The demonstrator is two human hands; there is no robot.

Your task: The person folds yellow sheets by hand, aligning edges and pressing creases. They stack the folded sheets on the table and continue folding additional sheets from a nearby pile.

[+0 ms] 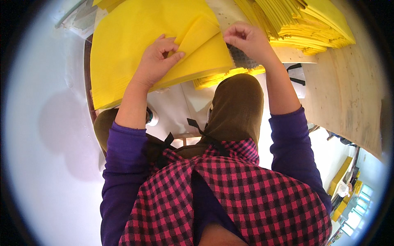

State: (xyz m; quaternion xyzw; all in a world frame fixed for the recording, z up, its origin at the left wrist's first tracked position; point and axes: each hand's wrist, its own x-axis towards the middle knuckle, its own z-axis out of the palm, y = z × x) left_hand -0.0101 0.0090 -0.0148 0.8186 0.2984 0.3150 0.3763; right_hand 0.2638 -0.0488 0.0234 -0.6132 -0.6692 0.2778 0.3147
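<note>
A thick stack of yellow fabric-like sheets (127, 41) lies on the table in front of me. Its top sheet has a folded-over flap (197, 37) near the right edge. My left hand (158, 59) rests on the stack beside this flap, thumb and fingers apart. Just off the flap's right corner, my right hand (248, 39) is closed in a pinch. Whatever may be between those fingertips is too small to make out. Under the right hand sits a dark grey, rough-textured pad (242, 57), partly hidden.
More folded yellow sheets (316, 30) are piled at the far right on a pale wooden board (344, 90). Lower yellow sheets (209, 80) stick out under the table edge near my knee (238, 102). A white wall (49, 123) stands close on the left.
</note>
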